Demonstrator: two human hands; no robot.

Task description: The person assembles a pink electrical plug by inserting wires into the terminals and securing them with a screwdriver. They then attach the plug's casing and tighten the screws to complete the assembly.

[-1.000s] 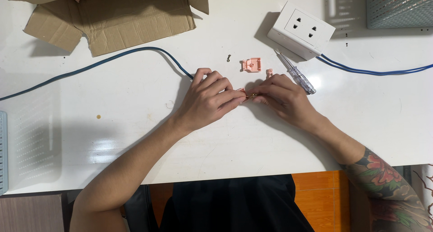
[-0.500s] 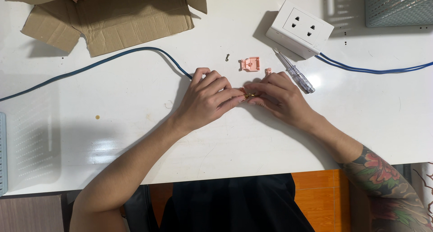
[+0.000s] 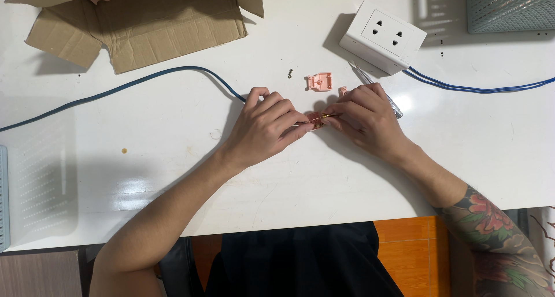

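Note:
My left hand and my right hand meet at the middle of the white table, fingertips pinched together around a small pink plastic part with thin copper wire ends. A blue cable runs from the far left under my left hand. Just beyond my fingers lie a pink plastic cover piece, a tiny pink bit and a small dark screw. A slim screwdriver lies partly under my right hand.
A white socket box sits at the back right, with two blue wires leading right. An opened cardboard box lies at the back left. A grey mesh basket stands in the far right corner.
Both hands stay in place; only the fingertips shift slightly around the small pink part.

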